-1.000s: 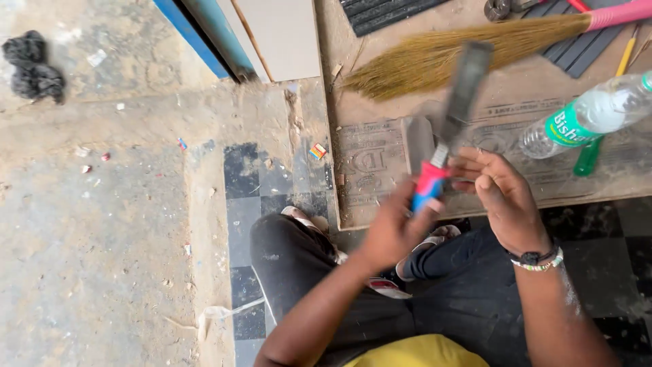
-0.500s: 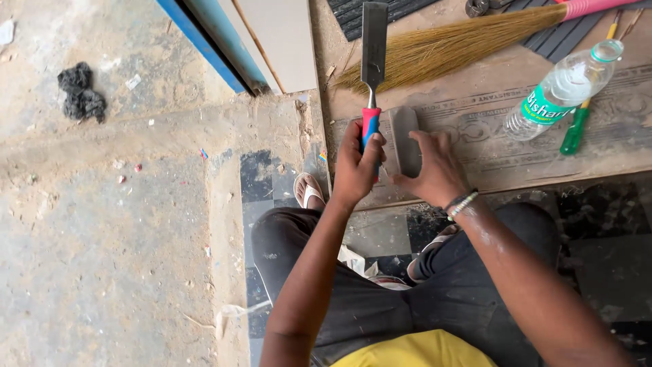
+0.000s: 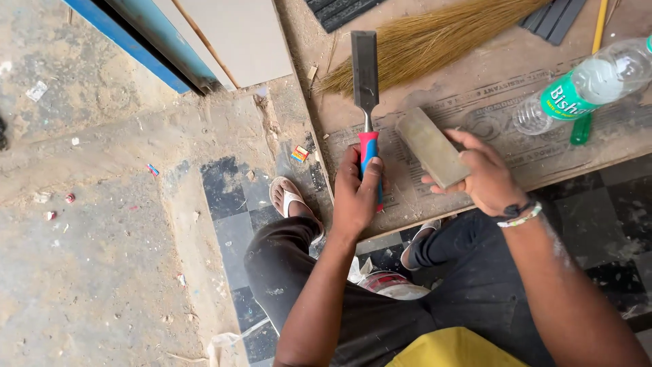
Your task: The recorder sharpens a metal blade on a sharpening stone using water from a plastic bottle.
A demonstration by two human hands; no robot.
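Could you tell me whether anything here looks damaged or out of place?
Mostly litter: small scraps lie on the cracked, patchy floor beside the board, and a plastic bottle lies tipped on its side there.

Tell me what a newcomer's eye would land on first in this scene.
First the chisel with its red and blue handle, gripped upright in the left hand over the plywood board. Next the grey sharpening stone held in the right hand just beside it. Behind them a straw broom lies across the board, and a clear plastic bottle lies at the right.
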